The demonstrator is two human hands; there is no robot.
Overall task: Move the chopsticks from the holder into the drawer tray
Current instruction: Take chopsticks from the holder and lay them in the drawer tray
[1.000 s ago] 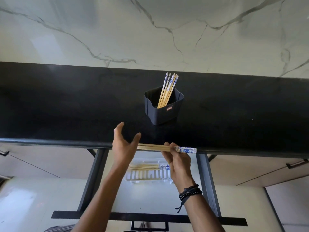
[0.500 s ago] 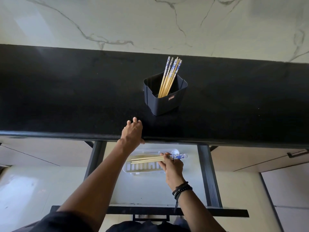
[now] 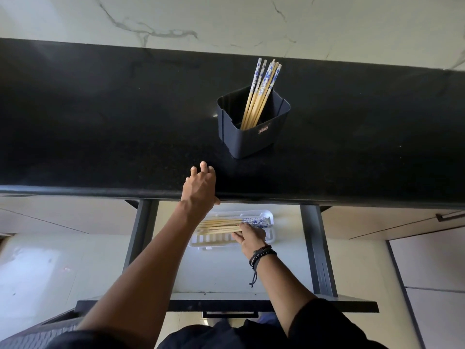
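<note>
Down in the tray (image 3: pixel 269 238), my right hand (image 3: pixel 251 236) lies over the chopsticks (image 3: pixel 221 225) I have brought there. Its fingers (image 3: pixel 237 238) stretch out along the bundle and touch the wooden shafts; whether they pinch any stick or merely rest on top, I cannot tell. The bundle lies flat and lengthwise across the tray's slatted floor, with the blue-patterned ends toward the tray's right end and the plain tips toward its left, where my left forearm hides part of them. Dark bracelets (image 3: pixel 261 253) circle my right wrist, just near of the tray.

The tray is white and sits at the far end of the open drawer (image 3: pixel 312 260), just below the front edge of the counter (image 3: pixel 100 122). Up from the tray, my left hand (image 3: pixel 200 187) rests palm down on that edge, empty, fingers spread on the black surface and thumb hooked under the lip.

Farther up from the tray, and a little to its right, the holder (image 3: pixel 249 142) stands on the counter, a dark square cup. More chopsticks (image 3: pixel 261 91) lean inside it, tilted to the right, their patterned ends rising above the rim. Behind the counter runs a pale marble wall (image 3: pixel 226 18).
</note>
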